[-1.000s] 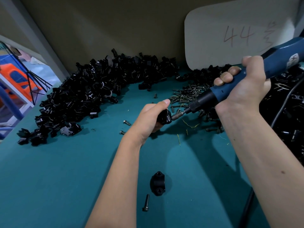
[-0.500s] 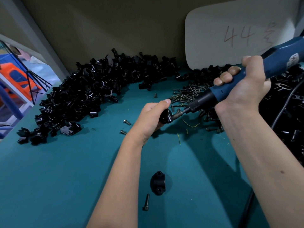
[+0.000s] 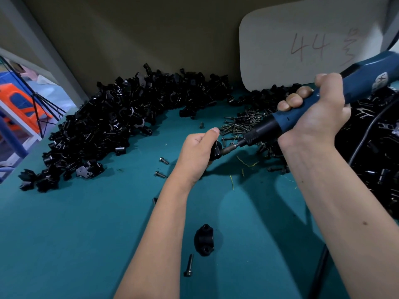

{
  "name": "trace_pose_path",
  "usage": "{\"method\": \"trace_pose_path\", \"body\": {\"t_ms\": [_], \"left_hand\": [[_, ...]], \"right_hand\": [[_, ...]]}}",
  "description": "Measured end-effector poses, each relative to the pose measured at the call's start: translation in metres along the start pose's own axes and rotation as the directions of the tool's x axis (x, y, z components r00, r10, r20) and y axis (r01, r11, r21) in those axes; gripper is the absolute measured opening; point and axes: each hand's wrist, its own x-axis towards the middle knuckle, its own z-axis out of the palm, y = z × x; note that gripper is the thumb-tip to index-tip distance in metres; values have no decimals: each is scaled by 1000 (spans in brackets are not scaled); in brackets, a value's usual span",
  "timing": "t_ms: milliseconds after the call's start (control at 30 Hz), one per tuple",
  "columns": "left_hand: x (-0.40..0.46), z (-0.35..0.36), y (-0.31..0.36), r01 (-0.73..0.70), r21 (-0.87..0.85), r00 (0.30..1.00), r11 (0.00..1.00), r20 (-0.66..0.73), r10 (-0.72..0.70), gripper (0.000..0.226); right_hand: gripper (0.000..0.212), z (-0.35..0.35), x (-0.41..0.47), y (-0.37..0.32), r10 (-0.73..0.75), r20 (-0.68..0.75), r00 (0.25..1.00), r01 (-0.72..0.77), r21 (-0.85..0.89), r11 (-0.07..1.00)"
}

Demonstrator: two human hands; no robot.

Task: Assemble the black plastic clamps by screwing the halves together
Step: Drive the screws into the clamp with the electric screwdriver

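— Where is the black plastic clamp [image 3: 216, 151] you are working on now?

— It is in my left hand [image 3: 197, 155], held a little above the teal bench [image 3: 86, 234]. My fingers are curled around it and my thumb lies over its top. Most of the clamp is hidden by my palm; only its right side shows.

— And your right hand [image 3: 317, 111]?

— It is wrapped around the blue electric screwdriver [image 3: 302, 113]. The long axis of the tool runs from upper right down to lower left, and its metal bit [image 3: 230, 149] meets the clamp from the right. I cannot see the screw head; the bit covers it.

— So what decides the next move?

— I think it is this line. The bit should stay straight on the axis of the screw, which points toward my right hand. If my left hand turns the clamp, the bit may slip out.

— Is something in the way?

— Not between the hands. Just behind them lies the heap of small dark metal screws [image 3: 239, 124], and the big pile of black clamp parts [image 3: 121, 126] curves along the wall to my left. Another dark pile [image 3: 375, 147] lies on my right, with the black cable [image 3: 364, 137] over it.

— And near your body?

— One black clamp half [image 3: 204, 239] lies there with one loose screw [image 3: 189, 265] just beside it. My left forearm is nearer to them. Two more stray screws [image 3: 162, 168] lie left of my left wrist.
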Motion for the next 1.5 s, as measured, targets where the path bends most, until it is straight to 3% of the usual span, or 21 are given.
{"method": "trace_pose_path", "body": {"t_ms": [533,700,800,900,967,1033,1133,1200,1333,1500], "left_hand": [[-1,1,-1,12,16,1000,1000,-3,-12,63],[-3,2,-6,-102,327,991,939,-47,124,55],[-1,1,-6,-58,206,994,977,-75,75,58],[2,-2,-3,83,-77,996,994,-13,-84,55],[2,-8,0,215,-323,975,922,132,-181,55],[1,-16,4,385,-514,919,766,293,-265,59],[-1,-27,5,536,-686,844,493,443,-302,58],[-2,-31,4,558,-743,830,370,483,-281,52],[-3,-34,2,566,-791,822,230,525,-219,42],[-2,-35,0,564,-803,824,193,532,-196,40]], "right_hand": [[24,1,-3,0,-52,51,997,52,11,999],[21,0,-5,6,-98,5,995,98,-51,994],[20,1,-4,5,-80,-43,996,79,-27,997],[20,2,0,0,-87,-41,995,87,-14,996],[23,1,1,-2,-88,-38,995,88,-16,996],[26,-1,3,-3,-80,-23,997,79,-34,996],[33,-2,3,-2,-70,2,998,70,-82,994],[35,-2,1,1,-62,30,998,65,-110,992],[34,-1,-4,9,-41,86,995,54,-158,986],[32,0,-10,12,-31,113,993,51,-185,981]]}}
